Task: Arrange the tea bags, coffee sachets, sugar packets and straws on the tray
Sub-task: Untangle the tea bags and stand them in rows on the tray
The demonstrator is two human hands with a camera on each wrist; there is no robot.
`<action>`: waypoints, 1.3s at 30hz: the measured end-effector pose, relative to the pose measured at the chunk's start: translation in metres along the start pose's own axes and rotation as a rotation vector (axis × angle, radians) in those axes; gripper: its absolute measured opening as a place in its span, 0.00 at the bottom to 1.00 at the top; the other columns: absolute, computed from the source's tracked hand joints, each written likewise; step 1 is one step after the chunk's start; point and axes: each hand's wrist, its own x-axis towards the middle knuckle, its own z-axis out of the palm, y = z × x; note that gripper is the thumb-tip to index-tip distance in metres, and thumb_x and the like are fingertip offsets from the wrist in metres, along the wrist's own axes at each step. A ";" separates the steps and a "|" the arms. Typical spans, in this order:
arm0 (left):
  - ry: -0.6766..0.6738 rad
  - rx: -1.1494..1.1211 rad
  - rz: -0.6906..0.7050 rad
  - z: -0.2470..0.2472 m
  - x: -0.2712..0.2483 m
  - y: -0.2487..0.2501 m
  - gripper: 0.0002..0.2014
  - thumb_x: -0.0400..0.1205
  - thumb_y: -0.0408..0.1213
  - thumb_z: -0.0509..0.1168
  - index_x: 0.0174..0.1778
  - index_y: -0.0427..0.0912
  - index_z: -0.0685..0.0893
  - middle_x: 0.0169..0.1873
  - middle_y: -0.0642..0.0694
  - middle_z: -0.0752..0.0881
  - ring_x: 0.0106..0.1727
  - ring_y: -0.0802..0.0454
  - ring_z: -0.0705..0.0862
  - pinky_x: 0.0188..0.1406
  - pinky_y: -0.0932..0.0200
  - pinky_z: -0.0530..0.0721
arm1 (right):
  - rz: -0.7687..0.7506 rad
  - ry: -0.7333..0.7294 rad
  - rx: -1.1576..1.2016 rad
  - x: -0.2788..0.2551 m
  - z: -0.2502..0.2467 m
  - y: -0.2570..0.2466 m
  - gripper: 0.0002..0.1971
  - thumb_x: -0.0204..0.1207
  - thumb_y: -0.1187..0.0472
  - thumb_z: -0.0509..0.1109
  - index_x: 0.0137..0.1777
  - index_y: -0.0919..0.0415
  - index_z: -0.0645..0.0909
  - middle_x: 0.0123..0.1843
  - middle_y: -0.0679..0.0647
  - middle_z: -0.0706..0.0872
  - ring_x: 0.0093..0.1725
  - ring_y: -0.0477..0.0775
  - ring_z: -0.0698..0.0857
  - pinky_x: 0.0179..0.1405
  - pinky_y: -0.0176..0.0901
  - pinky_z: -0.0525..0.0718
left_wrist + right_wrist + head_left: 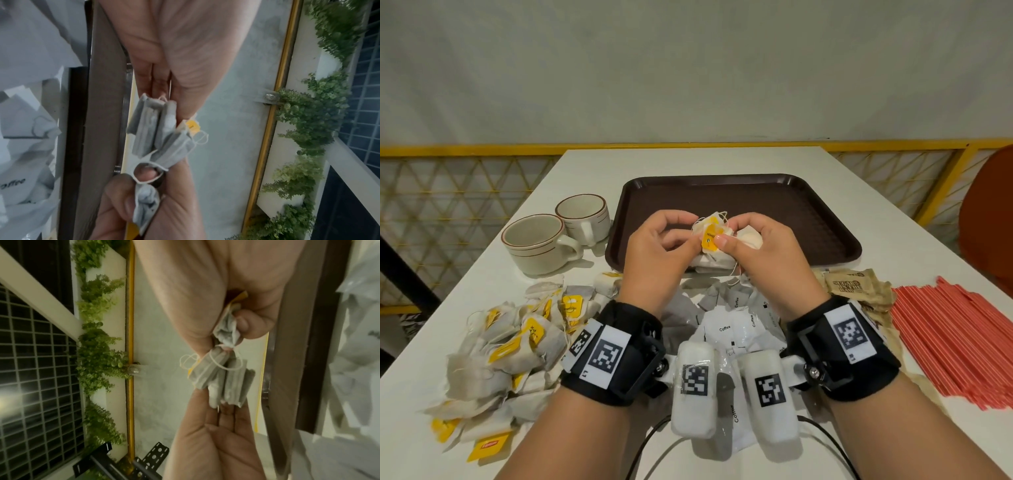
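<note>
Tea bags (714, 240) bunched, pinched between left hand (664, 246) and right hand (753, 246), at tray's (808, 212) 6 o'clock edge. Step: squaring bundle. Next, likely: untangle strings, lay flat on tray.

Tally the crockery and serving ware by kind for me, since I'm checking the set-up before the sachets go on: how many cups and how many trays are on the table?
Cups: 2, a nearer cup and a farther cup, side by side left of the tray.
Trays: 1, the brown tray.
Total: 3
</note>
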 end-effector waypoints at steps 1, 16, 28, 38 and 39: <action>-0.012 -0.008 -0.010 0.000 0.000 0.000 0.06 0.78 0.30 0.71 0.48 0.43 0.86 0.38 0.40 0.91 0.40 0.47 0.88 0.48 0.50 0.87 | 0.008 -0.007 0.009 0.000 -0.001 0.000 0.04 0.75 0.64 0.75 0.41 0.57 0.82 0.35 0.50 0.84 0.25 0.42 0.76 0.26 0.34 0.76; -0.013 -0.085 -0.119 -0.006 0.003 -0.001 0.06 0.81 0.31 0.66 0.48 0.40 0.89 0.39 0.43 0.91 0.40 0.49 0.90 0.41 0.56 0.88 | 0.019 -0.124 -0.060 0.003 -0.008 0.003 0.07 0.77 0.63 0.73 0.39 0.52 0.81 0.44 0.46 0.86 0.34 0.47 0.80 0.36 0.44 0.80; -0.048 0.261 0.114 -0.013 0.006 -0.002 0.08 0.81 0.33 0.67 0.44 0.50 0.90 0.41 0.52 0.91 0.46 0.55 0.88 0.51 0.57 0.86 | 0.031 -0.179 -0.027 0.005 -0.017 0.000 0.03 0.76 0.64 0.74 0.43 0.60 0.83 0.39 0.49 0.85 0.34 0.51 0.79 0.32 0.42 0.78; -0.065 0.367 0.150 -0.011 0.005 -0.003 0.08 0.81 0.33 0.67 0.46 0.49 0.89 0.41 0.55 0.89 0.44 0.62 0.87 0.48 0.62 0.86 | 0.087 -0.240 -0.014 0.005 -0.017 0.001 0.02 0.76 0.64 0.74 0.43 0.59 0.83 0.35 0.51 0.84 0.31 0.48 0.78 0.28 0.36 0.78; -0.080 0.329 0.129 -0.010 0.004 -0.003 0.08 0.81 0.32 0.67 0.46 0.49 0.90 0.41 0.53 0.90 0.45 0.57 0.88 0.48 0.56 0.88 | 0.092 -0.218 0.004 0.005 -0.015 0.002 0.03 0.76 0.64 0.74 0.42 0.58 0.83 0.35 0.50 0.84 0.31 0.47 0.78 0.28 0.36 0.78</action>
